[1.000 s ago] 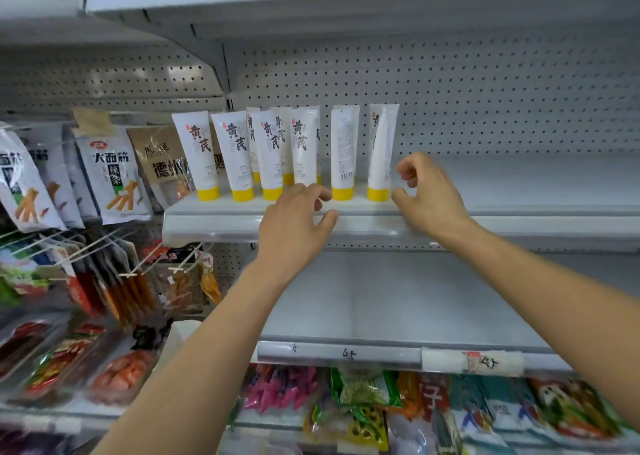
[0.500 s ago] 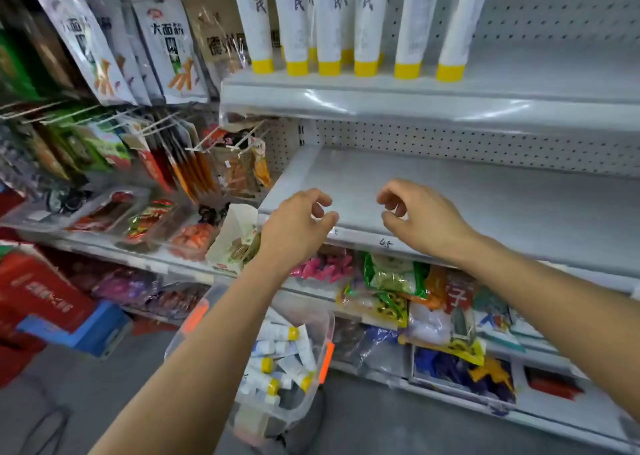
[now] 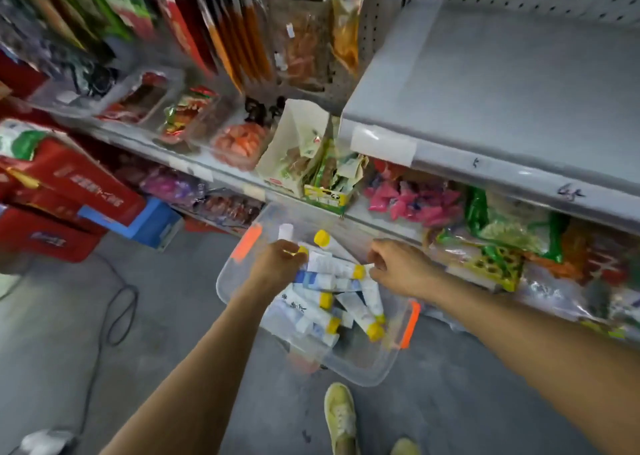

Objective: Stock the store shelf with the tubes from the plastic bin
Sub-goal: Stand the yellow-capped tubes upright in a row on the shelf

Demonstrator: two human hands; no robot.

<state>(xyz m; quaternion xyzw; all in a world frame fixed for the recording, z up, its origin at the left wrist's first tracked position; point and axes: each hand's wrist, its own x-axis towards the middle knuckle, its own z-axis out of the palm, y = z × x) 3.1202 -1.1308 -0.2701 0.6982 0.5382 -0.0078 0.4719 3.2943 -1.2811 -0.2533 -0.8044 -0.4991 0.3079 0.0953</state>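
Your left hand curls round a tube in the bin. Right hand is apart, grip unclear. Many tubes remain, so stocking looks unfinished.

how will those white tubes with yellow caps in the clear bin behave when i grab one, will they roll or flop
The white tubes with round yellow caps are probably light and a bit squashy: many lie crossed in a loose heap in the thin clear plastic bin. The round caps may let one roll, though the flat crimped ends should limit that.
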